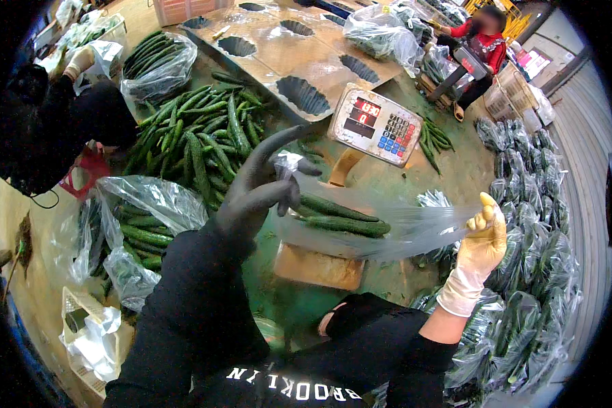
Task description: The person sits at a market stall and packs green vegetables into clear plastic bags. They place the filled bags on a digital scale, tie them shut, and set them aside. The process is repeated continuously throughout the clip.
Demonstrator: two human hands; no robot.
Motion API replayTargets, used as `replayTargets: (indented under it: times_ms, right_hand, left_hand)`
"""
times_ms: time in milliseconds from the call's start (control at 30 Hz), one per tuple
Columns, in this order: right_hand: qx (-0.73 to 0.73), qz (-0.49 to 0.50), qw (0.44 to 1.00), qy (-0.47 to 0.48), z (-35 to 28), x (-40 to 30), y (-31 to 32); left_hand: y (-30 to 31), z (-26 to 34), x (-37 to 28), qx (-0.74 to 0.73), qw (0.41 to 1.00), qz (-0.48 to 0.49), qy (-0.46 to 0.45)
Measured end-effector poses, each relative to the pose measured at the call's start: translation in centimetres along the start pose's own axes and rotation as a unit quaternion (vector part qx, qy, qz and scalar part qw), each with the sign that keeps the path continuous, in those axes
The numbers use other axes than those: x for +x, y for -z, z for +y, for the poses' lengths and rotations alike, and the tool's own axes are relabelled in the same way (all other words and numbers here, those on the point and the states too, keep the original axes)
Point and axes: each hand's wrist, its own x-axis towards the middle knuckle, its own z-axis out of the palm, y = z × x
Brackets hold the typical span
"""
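Observation:
My left hand (257,186), in a dark glove, grips one gathered end of a clear plastic bag (413,224). Its index finger is stretched out. With a yellow-and-white glove on, my right hand (487,229) pinches the opposite end, and the film is pulled taut between both hands. Inside the bag, near my left hand, lie a few dark green cucumbers (347,222). They hang above the worn platform (319,268) of a digital scale. Beyond my hands, the scale's display and keypad head (376,125) is lit.
Loose cucumbers (199,137) are heaped ahead on the left. Open bags of cucumbers (148,229) stand nearby, with a plastic basket (89,341) lower left. Bagged cucumbers (525,245) line the right. A board with jagged holes (270,61) lies ahead. People sit left (56,122) and far right (482,41).

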Motion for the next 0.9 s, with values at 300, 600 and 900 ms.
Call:
replayTargets:
  times_ms: [300, 600, 900]
  right_hand:
    - [-0.161, 0.074, 0.984, 0.026, 1.8, -1.0, -0.7]
    - [-0.155, 0.055, 0.984, -0.065, 4.6, -1.8, -2.8]
    - [-0.116, -0.258, 0.907, -0.311, 10.7, -9.8, -9.1]
  left_hand:
    - [1.5, -1.7, -2.4, 0.088, 0.996, -0.026, -0.021]
    - [1.6, -3.2, -1.3, 0.190, 0.978, -0.079, 0.007]
    - [-1.9, -6.0, -0.5, 0.483, 0.841, -0.192, -0.148]
